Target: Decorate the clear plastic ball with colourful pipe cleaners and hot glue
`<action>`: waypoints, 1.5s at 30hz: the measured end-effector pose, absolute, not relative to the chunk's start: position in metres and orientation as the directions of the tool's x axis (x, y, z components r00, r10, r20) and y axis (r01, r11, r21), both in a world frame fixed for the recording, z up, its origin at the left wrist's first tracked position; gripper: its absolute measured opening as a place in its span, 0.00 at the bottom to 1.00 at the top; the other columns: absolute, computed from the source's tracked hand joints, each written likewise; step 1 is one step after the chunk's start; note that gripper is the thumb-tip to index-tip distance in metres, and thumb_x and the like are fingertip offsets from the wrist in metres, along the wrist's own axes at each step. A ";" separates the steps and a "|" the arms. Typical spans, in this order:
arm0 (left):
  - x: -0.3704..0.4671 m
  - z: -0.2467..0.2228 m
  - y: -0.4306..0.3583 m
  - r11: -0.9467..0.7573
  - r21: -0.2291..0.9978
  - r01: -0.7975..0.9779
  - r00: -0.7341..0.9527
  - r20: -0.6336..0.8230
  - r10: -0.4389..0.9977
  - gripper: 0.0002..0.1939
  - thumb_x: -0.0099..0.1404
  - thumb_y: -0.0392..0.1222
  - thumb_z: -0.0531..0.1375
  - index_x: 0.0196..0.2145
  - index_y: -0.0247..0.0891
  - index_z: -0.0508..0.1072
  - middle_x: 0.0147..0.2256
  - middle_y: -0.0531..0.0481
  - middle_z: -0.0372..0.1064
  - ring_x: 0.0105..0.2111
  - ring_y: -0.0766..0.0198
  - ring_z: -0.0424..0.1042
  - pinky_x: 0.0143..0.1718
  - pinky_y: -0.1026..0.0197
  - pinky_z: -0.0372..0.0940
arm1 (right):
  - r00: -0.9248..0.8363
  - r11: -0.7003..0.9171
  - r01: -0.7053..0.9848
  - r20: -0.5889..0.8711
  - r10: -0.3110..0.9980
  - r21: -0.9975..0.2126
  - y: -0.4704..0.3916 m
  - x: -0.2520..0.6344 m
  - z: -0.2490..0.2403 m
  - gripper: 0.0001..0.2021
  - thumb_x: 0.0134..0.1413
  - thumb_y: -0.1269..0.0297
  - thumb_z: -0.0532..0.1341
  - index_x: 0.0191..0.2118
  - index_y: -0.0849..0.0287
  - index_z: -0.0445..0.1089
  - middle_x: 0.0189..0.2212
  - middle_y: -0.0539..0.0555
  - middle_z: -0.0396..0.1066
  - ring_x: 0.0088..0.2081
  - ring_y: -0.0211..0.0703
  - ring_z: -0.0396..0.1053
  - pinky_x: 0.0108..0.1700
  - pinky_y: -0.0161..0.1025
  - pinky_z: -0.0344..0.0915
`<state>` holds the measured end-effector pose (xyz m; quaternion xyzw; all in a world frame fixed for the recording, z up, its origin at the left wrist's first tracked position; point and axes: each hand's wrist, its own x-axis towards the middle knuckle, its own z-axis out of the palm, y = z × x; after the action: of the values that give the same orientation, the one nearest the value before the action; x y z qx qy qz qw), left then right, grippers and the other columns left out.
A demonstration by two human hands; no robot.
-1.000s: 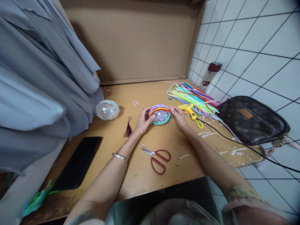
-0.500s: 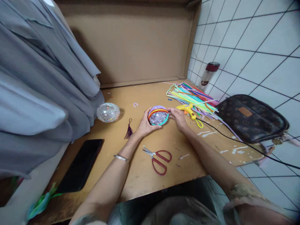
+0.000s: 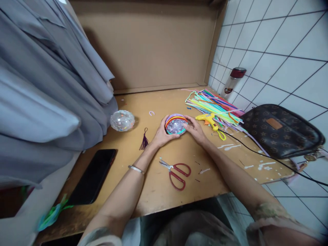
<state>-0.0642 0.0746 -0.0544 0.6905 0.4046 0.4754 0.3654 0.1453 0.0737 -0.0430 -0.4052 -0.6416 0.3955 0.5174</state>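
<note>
Between my hands is a clear ball with coloured strips (image 3: pixel 176 125), banded in purple, yellow, red and turquoise. My left hand (image 3: pixel 163 134) wraps its left side, thumb along the lower edge. From the right, my right hand (image 3: pixel 196 130) grips it with the thumb on its front. Beside it lies a yellow glue gun (image 3: pixel 208 118) with its black cord. Left of my hands are a purple tassel (image 3: pixel 144 140) and a second clear ball (image 3: pixel 122 120) with specks. Red-handled scissors (image 3: pixel 176 172) lie nearer, blades parted.
A pile of colourful pipe cleaners (image 3: pixel 214 106) lies at the back right, near a bottle (image 3: pixel 232 82) and a dark patterned bag (image 3: pixel 279 131). A black phone (image 3: pixel 93 176) rests at the left. Grey cloth (image 3: pixel 51 85) hangs over the left side.
My right hand has closed onto the ball's right side, its thumb now on the front. The ball has turned slightly between my hands. The whole view has shifted a little.
</note>
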 end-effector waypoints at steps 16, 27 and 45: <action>-0.055 -0.054 0.074 -0.401 0.895 0.195 0.148 0.377 0.914 0.62 0.42 0.57 0.77 0.68 0.40 0.53 0.67 0.32 0.56 0.66 0.41 0.61 0.68 0.39 0.56 | -0.107 0.308 0.080 0.299 0.948 -0.948 0.075 0.149 -0.043 0.36 0.49 0.33 0.65 0.56 0.53 0.70 0.57 0.60 0.74 0.61 0.58 0.69 0.66 0.57 0.63; -0.055 -0.052 0.071 -0.385 0.902 0.196 0.196 0.349 0.917 0.60 0.43 0.57 0.76 0.67 0.40 0.53 0.67 0.33 0.56 0.66 0.42 0.62 0.68 0.40 0.56 | -0.103 0.296 0.131 0.284 0.953 -0.946 0.069 0.148 -0.037 0.37 0.50 0.31 0.62 0.57 0.54 0.69 0.58 0.60 0.73 0.61 0.58 0.69 0.66 0.57 0.63; -0.054 -0.058 0.076 -0.407 0.898 0.170 0.173 0.379 0.909 0.66 0.40 0.61 0.77 0.69 0.42 0.51 0.69 0.33 0.53 0.68 0.39 0.56 0.70 0.37 0.50 | -0.067 0.398 0.137 0.393 0.917 -0.907 0.073 0.145 -0.043 0.42 0.53 0.32 0.61 0.67 0.52 0.59 0.66 0.63 0.62 0.68 0.58 0.60 0.70 0.58 0.56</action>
<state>-0.0544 0.0760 -0.0582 0.6716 0.4015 0.5023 0.3679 0.1450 0.0726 -0.0432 -0.4144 -0.6358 0.3593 0.5430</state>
